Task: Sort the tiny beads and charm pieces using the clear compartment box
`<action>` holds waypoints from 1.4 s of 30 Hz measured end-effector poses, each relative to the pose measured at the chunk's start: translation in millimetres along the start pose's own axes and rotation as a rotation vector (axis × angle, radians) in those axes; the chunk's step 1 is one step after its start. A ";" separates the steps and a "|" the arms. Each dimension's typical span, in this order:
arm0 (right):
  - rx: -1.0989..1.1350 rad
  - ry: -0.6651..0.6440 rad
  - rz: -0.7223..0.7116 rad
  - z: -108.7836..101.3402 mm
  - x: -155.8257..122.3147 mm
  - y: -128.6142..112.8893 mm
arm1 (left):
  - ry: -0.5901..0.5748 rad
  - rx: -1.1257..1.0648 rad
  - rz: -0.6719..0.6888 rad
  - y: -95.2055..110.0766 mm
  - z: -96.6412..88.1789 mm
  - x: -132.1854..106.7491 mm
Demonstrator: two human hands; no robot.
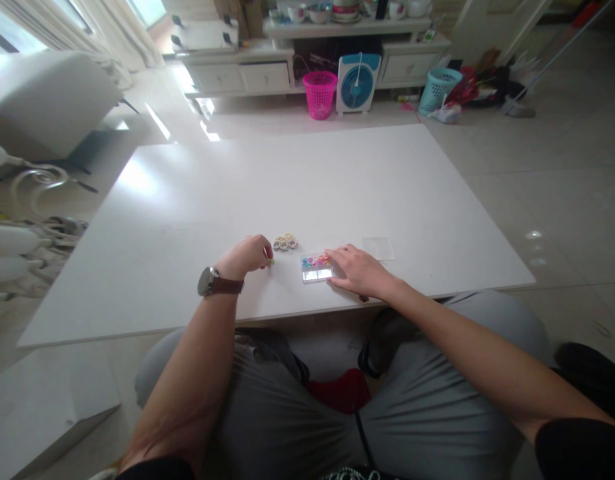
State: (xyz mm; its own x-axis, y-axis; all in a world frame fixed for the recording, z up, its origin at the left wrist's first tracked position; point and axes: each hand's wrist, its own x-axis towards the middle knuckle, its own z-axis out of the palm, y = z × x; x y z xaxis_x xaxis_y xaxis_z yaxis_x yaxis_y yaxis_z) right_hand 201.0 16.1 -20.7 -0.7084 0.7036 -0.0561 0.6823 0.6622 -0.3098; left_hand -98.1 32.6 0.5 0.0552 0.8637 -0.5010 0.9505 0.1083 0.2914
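Observation:
A small clear compartment box [317, 275] lies on the white table near its front edge. Small colourful pieces [314, 261] fill its far row, while the near compartments look bare. My right hand [354, 270] grips the box's right side, fingers at the far corner and thumb at the near one. To the left, my left hand [254, 257] is closed in a pinch at the tabletop, with a tiny green piece [272, 261] at its fingertips; its exact kind is too small to tell. Just beyond lies a cluster of pale rings [286, 242], perhaps hair ties.
A flat clear plastic lid [378, 249] lies right of the box. A small dark brown thing [364, 299] is by the table's front edge, under my right wrist. Past the white table [297, 180] stand a pink basket [320, 95], a blue fan [358, 83] and a cabinet.

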 end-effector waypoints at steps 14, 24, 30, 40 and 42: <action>0.002 -0.001 -0.012 1.6 -0.6 2.9 | 0.151 -0.019 0.021 -10.9 -3.8 0.1; -0.014 -0.009 -0.011 1.9 -0.1 3.1 | 0.159 0.025 0.048 -6.4 3.9 5.2; 0.008 -0.006 -0.017 2.5 -1.0 5.1 | 0.156 0.021 0.031 -3.9 2.0 3.3; -0.017 -0.020 -0.019 1.5 -0.4 4.2 | 0.363 0.002 0.333 28.2 11.0 -7.5; -0.018 -0.020 -0.024 2.0 0.0 4.2 | 0.301 -0.038 0.459 42.4 18.6 -8.6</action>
State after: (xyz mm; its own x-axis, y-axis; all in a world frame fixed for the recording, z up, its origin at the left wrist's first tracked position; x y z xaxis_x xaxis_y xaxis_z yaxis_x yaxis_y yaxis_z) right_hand 203.5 18.4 -24.0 -0.7281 0.6821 -0.0678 0.6678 0.6836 -0.2945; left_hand -52.6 20.5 2.0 0.3660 0.9286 -0.0615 0.8374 -0.2998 0.4570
